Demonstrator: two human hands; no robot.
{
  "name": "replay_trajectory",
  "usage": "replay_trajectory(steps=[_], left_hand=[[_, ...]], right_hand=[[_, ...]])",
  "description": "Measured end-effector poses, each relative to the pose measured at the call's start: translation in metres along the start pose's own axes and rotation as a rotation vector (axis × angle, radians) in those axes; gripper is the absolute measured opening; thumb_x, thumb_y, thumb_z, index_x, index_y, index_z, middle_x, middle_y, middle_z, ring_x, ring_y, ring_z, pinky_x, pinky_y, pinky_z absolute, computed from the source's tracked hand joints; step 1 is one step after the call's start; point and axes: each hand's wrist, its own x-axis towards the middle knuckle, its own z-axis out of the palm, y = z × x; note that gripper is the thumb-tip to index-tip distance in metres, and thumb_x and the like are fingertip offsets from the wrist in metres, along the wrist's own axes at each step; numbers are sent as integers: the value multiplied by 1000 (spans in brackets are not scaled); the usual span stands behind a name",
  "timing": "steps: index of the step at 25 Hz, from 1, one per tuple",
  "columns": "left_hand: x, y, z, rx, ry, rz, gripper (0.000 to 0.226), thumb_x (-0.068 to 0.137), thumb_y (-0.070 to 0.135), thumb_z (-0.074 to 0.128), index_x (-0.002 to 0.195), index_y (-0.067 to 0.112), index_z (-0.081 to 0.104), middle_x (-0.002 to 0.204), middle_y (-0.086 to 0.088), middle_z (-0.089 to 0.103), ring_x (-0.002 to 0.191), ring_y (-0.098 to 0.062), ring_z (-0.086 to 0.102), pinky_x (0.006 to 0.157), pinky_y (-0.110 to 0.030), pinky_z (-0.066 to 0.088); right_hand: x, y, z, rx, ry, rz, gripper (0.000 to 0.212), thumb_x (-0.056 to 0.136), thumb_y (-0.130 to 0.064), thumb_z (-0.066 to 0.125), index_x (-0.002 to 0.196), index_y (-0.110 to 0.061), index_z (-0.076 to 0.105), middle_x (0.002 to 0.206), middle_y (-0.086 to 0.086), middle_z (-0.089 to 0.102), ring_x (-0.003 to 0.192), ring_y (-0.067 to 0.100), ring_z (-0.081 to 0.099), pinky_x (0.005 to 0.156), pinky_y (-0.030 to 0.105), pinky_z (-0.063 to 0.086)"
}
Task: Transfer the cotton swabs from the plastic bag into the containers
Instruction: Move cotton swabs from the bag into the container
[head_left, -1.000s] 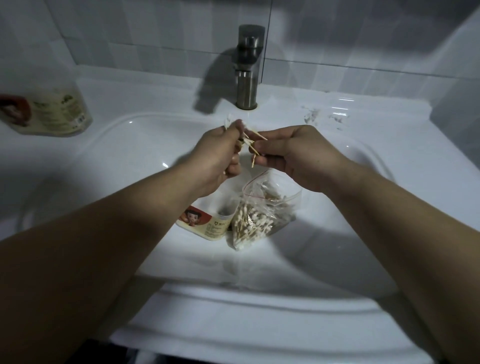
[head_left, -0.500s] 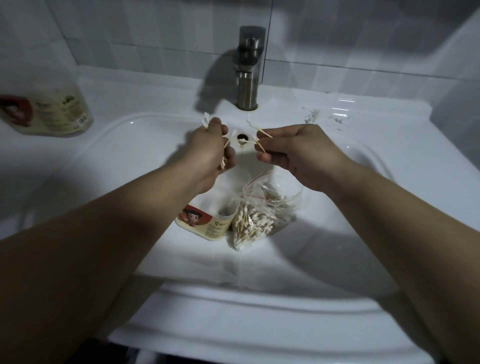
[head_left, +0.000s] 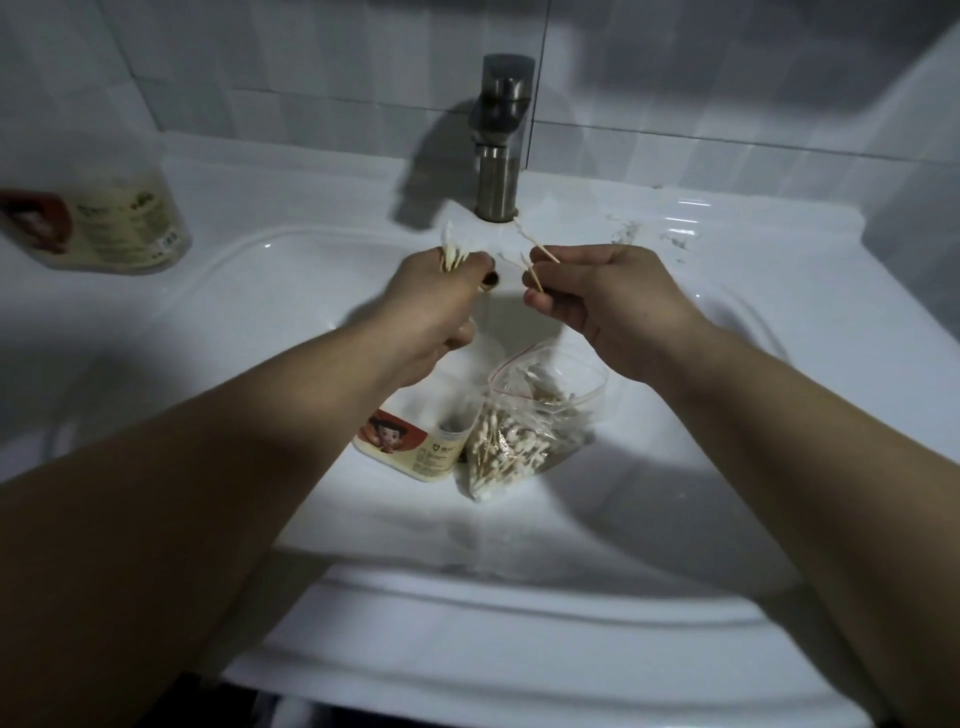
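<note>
Both hands have drawn apart near the far edge of the sink (head_left: 260, 322): left hand (head_left: 441, 306) curls round a small bundle of wooden-stemmed cotton swabs (head_left: 451, 254), right hand (head_left: 608, 306) pinches a few. Mid-basin, the crinkled clear plastic bag (head_left: 524, 431) of swabs touches a labelled round container (head_left: 415, 447).

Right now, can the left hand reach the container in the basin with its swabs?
Probably yes. The left hand grips its swabs above the basin, and the container sits just below its wrist, beside the plastic bag. Nothing lies between, though the left forearm hides part of it.
</note>
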Motion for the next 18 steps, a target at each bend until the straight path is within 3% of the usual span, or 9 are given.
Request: replay_trajectory(steps=[2,5,9,13,18], left_hand=[[0,3,2,-59,-20,-47,23,106,30,51,102,11,64,71,5,48,44,-8,26,39,-20,22],[-4,4,3,-79,-179,-35,42,98,52,57,107,12,67,65,8,38,46,-6,23,40,-20,19],[-7,-8,7,70,-177,101,21,99,35,64,100,15,69,46,17,45,42,-3,34,42,-17,28],[-6,-11,7,18,-94,114,21,101,33,62,85,20,65,42,15,44,39,-3,39,47,-19,34],[-3,-10,6,-90,-117,115,21,101,28,63,102,9,72,54,5,44,42,-6,32,44,-19,33]], right_hand=[[1,0,-1,5,19,0,10,87,10,70,97,7,72,88,16,72,76,25,70,79,26,59],[2,2,-2,17,1,-7,11,89,9,68,99,9,72,91,20,73,82,25,70,82,27,60],[-2,8,3,-42,-167,2,14,93,8,62,102,8,74,101,21,76,90,26,72,81,24,59],[-4,5,3,-109,-206,20,14,93,2,67,104,7,74,96,19,74,81,24,69,78,23,59],[-4,5,2,-284,-204,-24,20,93,1,68,99,20,68,83,27,66,71,28,65,79,34,61]])
